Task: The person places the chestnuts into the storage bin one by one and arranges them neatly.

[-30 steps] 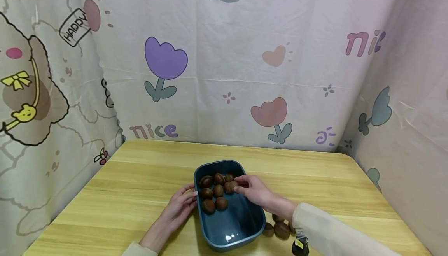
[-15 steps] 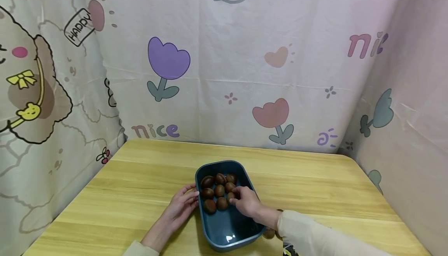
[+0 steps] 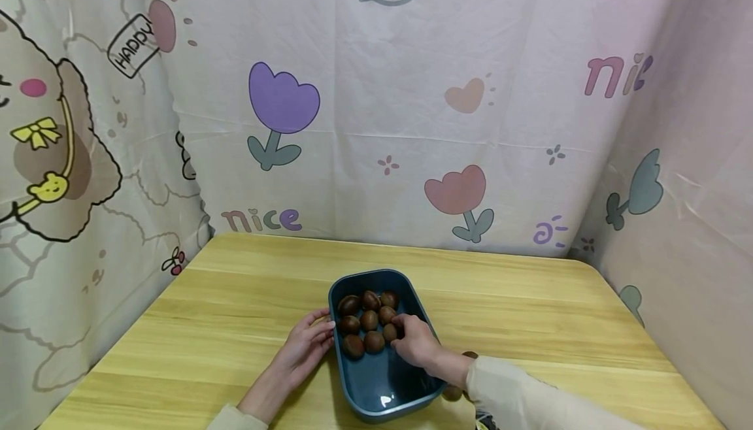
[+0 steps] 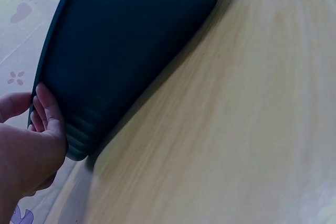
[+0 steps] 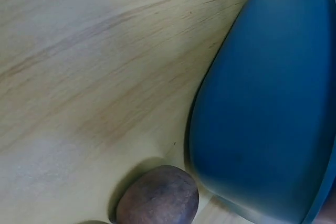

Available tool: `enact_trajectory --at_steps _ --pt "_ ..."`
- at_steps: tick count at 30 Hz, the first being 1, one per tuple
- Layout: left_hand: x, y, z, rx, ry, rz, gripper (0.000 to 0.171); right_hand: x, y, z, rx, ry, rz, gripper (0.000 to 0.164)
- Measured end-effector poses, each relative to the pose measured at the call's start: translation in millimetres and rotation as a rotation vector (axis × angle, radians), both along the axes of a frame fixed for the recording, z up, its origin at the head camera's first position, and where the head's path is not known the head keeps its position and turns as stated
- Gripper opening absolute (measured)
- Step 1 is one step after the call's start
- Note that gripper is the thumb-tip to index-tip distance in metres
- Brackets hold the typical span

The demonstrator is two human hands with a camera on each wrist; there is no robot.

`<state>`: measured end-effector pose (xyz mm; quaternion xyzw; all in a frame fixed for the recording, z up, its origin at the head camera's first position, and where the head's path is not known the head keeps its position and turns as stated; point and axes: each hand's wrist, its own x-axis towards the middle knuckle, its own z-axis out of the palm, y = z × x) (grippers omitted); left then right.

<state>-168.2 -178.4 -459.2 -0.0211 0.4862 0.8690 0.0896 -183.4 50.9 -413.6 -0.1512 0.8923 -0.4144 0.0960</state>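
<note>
While the left hand (image 3: pixel 302 348) rests relaxed fingers on the left edge of the bin (image 3: pixel 365 387), the right hand's (image 3: pixel 419 344) thumb and finger flank a chestnut (image 3: pixel 390 332) inside, short of the right edge; can't tell if pinching. Looks like placing; next probably calls for clean release.

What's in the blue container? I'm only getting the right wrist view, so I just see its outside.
Observer: Nine chestnuts show inside the blue container, in three rows of three.
Operator: Where's the right hand?
Observer: The right hand reaches into it, thumb and finger around the rightmost chestnut of the nearest row.
Operator: And the left hand?
Observer: The left hand touches the container's left side.
</note>
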Motion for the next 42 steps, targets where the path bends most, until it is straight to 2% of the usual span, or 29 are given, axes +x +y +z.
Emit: enact_trajectory --at_steps 3,5,10,15,18,23,30,39,42 --pt "-0.3 1 -0.2 -0.001 -0.003 0.007 0.025 0.5 2 2.8 -0.011 0.012 0.011 0.036" --pt "-0.3 1 0.0 -0.001 -0.005 0.011 0.026 0.2 3 7.5 -0.04 -0.012 0.015 0.036" --pt "-0.3 2 0.6 0.008 -0.006 0.013 0.026 -2.5 14 25.3 -0.163 -0.062 0.041 0.033" --pt "-0.3 2 0.9 0.006 -0.007 0.016 0.025 -9.1 35 39.0 -0.226 -0.035 0.093 0.028" --pt "-0.4 2 0.8 0.0 -0.006 0.022 0.025 -13.4 49 40.2 -0.228 -0.001 0.116 0.028" --pt "-1.1 2 0.0 0.0 -0.004 0.02 0.024 -16.0 72 32.6 -0.196 0.046 0.095 0.028" --pt "-2.1 3 -0.4 -0.002 -0.012 0.02 0.024 -12.0 104 15.5 -0.19 0.048 0.024 0.028" --pt "-2.0 2 0.2 0.001 -0.017 0.015 0.024 -4.5 142 -8.1 -0.157 0.009 0.078 0.028" --pt "-2.3 2 -0.3 0.002 -0.016 0.016 0.024 -1.1 154 -13.2 -0.139 -0.012 0.064 0.028"
